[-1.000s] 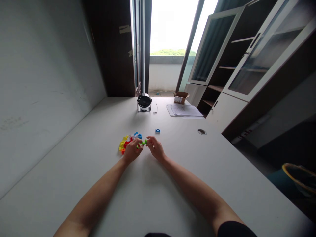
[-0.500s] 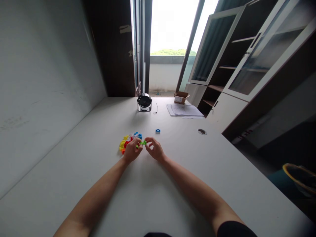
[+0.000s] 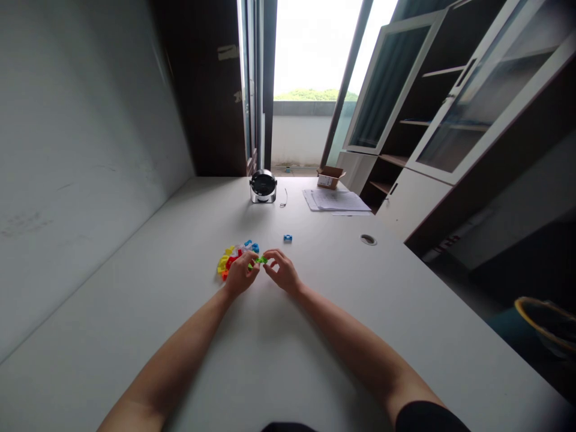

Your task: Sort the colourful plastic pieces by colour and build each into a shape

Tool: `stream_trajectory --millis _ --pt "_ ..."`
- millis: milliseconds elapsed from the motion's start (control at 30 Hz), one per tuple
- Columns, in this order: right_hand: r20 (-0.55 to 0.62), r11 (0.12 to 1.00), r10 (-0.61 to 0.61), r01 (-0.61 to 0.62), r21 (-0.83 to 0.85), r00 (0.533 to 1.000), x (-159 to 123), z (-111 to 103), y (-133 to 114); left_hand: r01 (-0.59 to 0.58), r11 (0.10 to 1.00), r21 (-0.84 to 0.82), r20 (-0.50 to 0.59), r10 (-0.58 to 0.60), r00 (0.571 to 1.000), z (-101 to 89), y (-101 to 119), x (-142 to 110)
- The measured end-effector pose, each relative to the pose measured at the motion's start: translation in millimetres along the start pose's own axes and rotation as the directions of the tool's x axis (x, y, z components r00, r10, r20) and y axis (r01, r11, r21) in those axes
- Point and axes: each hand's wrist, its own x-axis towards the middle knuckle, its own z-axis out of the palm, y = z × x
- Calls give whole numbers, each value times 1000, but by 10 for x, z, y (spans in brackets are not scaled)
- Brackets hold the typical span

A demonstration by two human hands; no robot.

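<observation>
Both my hands meet at the middle of the white table. My left hand and my right hand each pinch an end of a small green plastic piece held between them just above the tabletop. Right behind my left hand lies a pile of small coloured pieces, yellow, red, orange and blue. A single blue piece lies apart, a little beyond my right hand.
A small round desk fan stands at the table's far end, with a stack of papers and a small cardboard box to its right. A cable hole sits right of the hands. Glass-door cabinets line the right side.
My hands have drawn slightly closer together on the green piece; nothing else has moved.
</observation>
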Motion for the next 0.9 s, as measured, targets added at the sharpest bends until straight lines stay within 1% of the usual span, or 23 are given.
stream_trajectory --millis 333,733,900 --pt "-3 999 10 -10 -45 1000 -10 3 5 9 1000 8 3 -9 1000 16 -24 0" --pt "-46 997 44 -47 -55 998 -7 10 4 -47 998 34 30 46 998 -25 19 10" --pt "-54 997 53 -56 -50 997 -2 7 9 -36 999 25 32 35 999 -13 17 16"
